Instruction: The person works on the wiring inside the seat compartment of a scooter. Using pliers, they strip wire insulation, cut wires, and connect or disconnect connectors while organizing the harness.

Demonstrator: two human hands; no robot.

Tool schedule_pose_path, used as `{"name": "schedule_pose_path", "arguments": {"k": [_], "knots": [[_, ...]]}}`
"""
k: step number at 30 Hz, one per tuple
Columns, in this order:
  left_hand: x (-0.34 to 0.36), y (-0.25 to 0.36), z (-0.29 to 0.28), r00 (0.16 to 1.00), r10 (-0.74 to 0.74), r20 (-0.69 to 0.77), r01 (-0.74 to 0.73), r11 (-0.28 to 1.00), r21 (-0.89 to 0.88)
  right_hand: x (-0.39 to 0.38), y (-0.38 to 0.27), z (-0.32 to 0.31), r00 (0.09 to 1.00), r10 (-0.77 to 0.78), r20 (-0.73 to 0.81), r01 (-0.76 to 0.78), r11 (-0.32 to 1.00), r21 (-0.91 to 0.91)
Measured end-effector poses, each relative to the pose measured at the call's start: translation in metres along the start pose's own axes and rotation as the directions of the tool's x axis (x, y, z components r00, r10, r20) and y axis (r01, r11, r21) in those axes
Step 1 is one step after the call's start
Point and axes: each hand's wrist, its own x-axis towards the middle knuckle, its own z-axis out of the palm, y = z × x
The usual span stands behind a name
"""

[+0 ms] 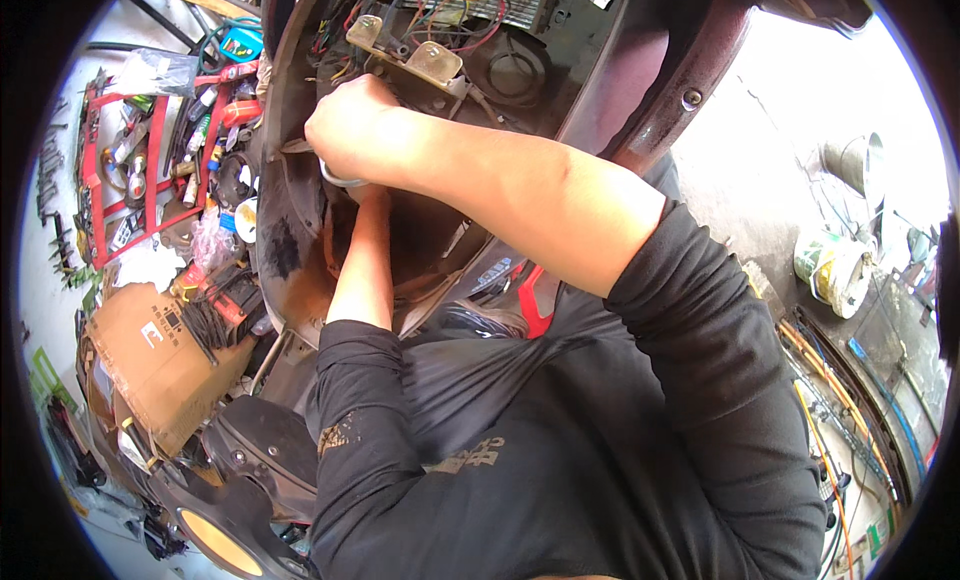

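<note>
My right hand (352, 120) is closed in a fist inside the open dark body shell (290, 230) of a vehicle. Its fingers face away, so what they grip cannot be made out. Just beneath it shows part of a pale grey ring-shaped thing (342, 177); I cannot tell whether a hand holds it. My left hand reaches up into the same cavity, with only the wrist (372, 202) showing below the right hand; its fingers are hidden. Beyond the right hand sits a metal bracket (436, 62) with two raised tabs, among loose coloured wires (465, 5).
A finned metal unit (500, 2) lies deeper in the shell. On the left are a red-framed rack (152, 185) of tools and bottles, and a cardboard box (160, 365). A stained bucket (835, 270) lies on the right, near long rods and cables (835, 390).
</note>
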Motion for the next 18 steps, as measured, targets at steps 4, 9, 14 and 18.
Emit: {"name": "schedule_pose_path", "arguments": {"k": [4, 9, 14, 18], "knots": [[-0.009, 0.005, -0.003, 0.997, 0.051, 0.06, -0.05, 0.999, -0.016, 0.003, 0.002, 0.006, 0.999, 0.015, -0.034, -0.015, 1.0, 0.008], [-0.018, -0.001, -0.011, 0.988, 0.105, 0.112, -0.106, 0.994, 0.009, 0.007, -0.001, 0.009, 0.999, 0.034, -0.036, -0.034, 0.999, 0.0], [-0.032, -0.009, -0.015, 0.989, 0.097, -0.114, -0.058, 0.952, 0.301, 0.01, 0.001, 0.009, 0.999, 0.042, -0.001, -0.042, 0.996, -0.073], [-0.046, -0.007, -0.012, 0.983, 0.149, -0.111, -0.084, 0.888, 0.452, 0.006, 0.0, 0.014, 0.997, 0.062, 0.037, -0.054, 0.983, -0.174]]}}
